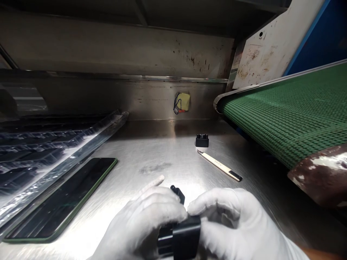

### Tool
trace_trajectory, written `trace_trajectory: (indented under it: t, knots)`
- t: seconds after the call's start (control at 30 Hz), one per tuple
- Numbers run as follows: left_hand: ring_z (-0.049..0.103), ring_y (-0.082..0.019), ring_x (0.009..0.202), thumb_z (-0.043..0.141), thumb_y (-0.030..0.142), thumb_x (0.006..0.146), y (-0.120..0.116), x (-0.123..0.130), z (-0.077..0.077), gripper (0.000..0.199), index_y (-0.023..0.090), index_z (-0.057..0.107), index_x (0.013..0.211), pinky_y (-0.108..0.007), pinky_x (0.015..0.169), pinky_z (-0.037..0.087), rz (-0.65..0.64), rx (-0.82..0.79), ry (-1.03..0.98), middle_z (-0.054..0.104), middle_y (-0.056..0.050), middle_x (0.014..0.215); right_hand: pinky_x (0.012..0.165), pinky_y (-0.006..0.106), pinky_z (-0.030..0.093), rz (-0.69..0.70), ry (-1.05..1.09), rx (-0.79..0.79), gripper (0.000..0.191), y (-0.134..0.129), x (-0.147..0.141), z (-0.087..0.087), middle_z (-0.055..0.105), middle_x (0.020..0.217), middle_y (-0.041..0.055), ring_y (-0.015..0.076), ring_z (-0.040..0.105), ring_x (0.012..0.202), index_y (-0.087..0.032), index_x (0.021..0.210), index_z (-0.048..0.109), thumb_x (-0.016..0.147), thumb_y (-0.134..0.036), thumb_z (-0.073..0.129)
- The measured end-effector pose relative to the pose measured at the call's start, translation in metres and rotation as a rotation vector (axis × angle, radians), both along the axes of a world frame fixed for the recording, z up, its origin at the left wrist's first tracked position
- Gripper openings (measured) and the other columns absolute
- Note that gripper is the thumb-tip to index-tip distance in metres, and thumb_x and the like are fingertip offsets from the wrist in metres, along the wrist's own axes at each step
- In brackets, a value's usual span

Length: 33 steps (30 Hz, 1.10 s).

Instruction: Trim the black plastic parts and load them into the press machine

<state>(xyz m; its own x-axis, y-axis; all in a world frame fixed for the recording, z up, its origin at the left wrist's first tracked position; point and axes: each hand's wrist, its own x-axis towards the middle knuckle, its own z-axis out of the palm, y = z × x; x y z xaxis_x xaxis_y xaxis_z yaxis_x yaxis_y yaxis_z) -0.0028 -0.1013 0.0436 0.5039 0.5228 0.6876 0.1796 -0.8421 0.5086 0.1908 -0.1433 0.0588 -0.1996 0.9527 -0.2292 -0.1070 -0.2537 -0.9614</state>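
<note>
- Both hands are working at the near edge of the steel bench (168, 159), in white gloves
- Left hand (143, 220) and right hand (233, 224) are pressing together, both clamping on one black plastic part (180, 234), fingers curled round it
- The part is sitting between the two palms, just above the bench's near edge; a small black tab is sticking up past the left fingers. Two-handed grip is probably steadying it from both sides, can't tell more
- Left index finger is pointing out straight, not gripping
- A second, smaller black part (202, 140) is resting on the bench toward the far edge, well apart from the hands
- A cream craft knife (220, 165) is lying just in front of it, blade end toward the small part, angled toward the right edge; within reach of the right hand
- A dark phone-like slab with a green rim (63, 200) is lying flat at the left side
- Clear plastic trays (54, 151) are leaning at the left edge; pockets look dark, contents not readable
- A green conveyor belt (292, 112) is running along the right edge, nothing showing on it
- A yellow block with wires (182, 103) is sticking to the back wall
</note>
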Motion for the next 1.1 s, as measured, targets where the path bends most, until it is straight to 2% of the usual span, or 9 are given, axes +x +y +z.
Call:
trace_trajectory:
  t: [0.13,0.33,0.4,0.47,0.57,0.67,0.77,0.93,1.1]
  knots:
    - [0.068,-0.017,0.085,0.082,0.014,0.063,-0.002,0.004,0.003,0.043,0.024,0.058,0.098,-0.028,0.08,0.057,0.144,0.101,-0.001,0.071,0.002,0.093,0.056,0.018,0.043,0.035,-0.032,-0.105,0.02,0.004,0.002,0.01,0.064,0.067,-0.0029,0.0091,0.058,0.059,-0.019,0.085,0.073,0.068,-0.016,0.082]
    - [0.067,-0.017,0.086,0.069,0.025,0.081,0.006,-0.005,0.001,0.025,0.025,0.06,0.105,-0.036,0.094,0.051,0.117,0.27,0.156,0.07,0.002,0.091,0.057,0.019,0.04,0.197,0.217,-0.144,0.036,0.008,0.01,0.002,0.062,0.062,0.0001,0.009,0.055,0.056,-0.017,0.095,0.065,0.077,-0.047,0.075]
    - [0.067,-0.017,0.087,0.068,0.028,0.083,0.005,-0.007,0.001,0.02,0.027,0.061,0.102,-0.041,0.104,0.046,0.171,0.298,0.208,0.07,0.003,0.088,0.052,0.018,0.036,0.231,0.21,-0.195,0.038,0.009,0.01,-0.003,0.062,0.06,-0.0001,0.0089,0.054,0.053,-0.017,0.09,0.063,0.072,-0.045,0.079]
    - [0.068,-0.019,0.092,0.068,0.03,0.083,0.003,-0.008,0.001,0.019,0.028,0.061,0.1,-0.042,0.107,0.044,0.193,0.3,0.226,0.07,0.002,0.09,0.05,0.018,0.034,0.247,0.169,-0.2,0.03,0.011,0.009,-0.005,0.06,0.057,-0.0017,0.0092,0.054,0.052,-0.016,0.082,0.061,0.067,-0.032,0.082]
    - [0.066,-0.024,0.103,0.069,0.036,0.08,0.0,-0.01,-0.002,0.029,0.029,0.06,0.107,-0.044,0.104,0.049,0.233,0.255,0.236,0.069,-0.003,0.106,0.051,0.018,0.033,0.161,0.057,-0.095,0.019,0.013,0.006,-0.004,0.058,0.058,-0.0046,0.0072,0.051,0.053,-0.017,0.072,0.06,0.062,-0.015,0.077]
    - [0.063,-0.029,0.11,0.074,0.038,0.075,-0.001,-0.013,-0.009,0.053,0.029,0.053,0.123,-0.043,0.1,0.053,0.256,0.21,0.233,0.065,-0.007,0.12,0.054,0.021,0.035,0.113,-0.081,-0.073,0.018,0.013,0.003,-0.001,0.058,0.062,-0.0027,0.01,0.051,0.058,-0.018,0.064,0.059,0.056,-0.012,0.073]
    - [0.063,-0.028,0.111,0.079,0.04,0.073,-0.004,-0.015,-0.019,0.073,0.025,0.044,0.135,-0.036,0.095,0.057,0.28,0.128,0.21,0.062,-0.009,0.121,0.062,0.028,0.041,0.119,-0.129,-0.092,0.017,0.011,0.001,0.002,0.063,0.07,0.0024,0.016,0.056,0.067,-0.019,0.061,0.055,0.054,-0.013,0.07]
    - [0.068,-0.026,0.098,0.08,0.043,0.072,-0.007,-0.013,-0.027,0.07,0.035,0.044,0.132,-0.034,0.081,0.063,0.282,-0.073,0.167,0.065,-0.004,0.116,0.061,0.029,0.041,0.132,-0.125,-0.078,0.023,0.008,0.0,-0.001,0.061,0.069,0.002,0.0157,0.053,0.063,-0.019,0.059,0.05,0.056,-0.016,0.073]
    - [0.07,-0.03,0.095,0.081,0.053,0.065,-0.008,-0.014,-0.031,0.071,0.035,0.052,0.127,-0.037,0.072,0.065,0.338,-0.06,0.144,0.066,-0.005,0.116,0.057,0.025,0.038,0.131,-0.134,-0.084,0.026,0.007,0.003,-0.002,0.059,0.066,-0.0013,0.0125,0.05,0.06,-0.019,0.061,0.05,0.057,-0.016,0.075]
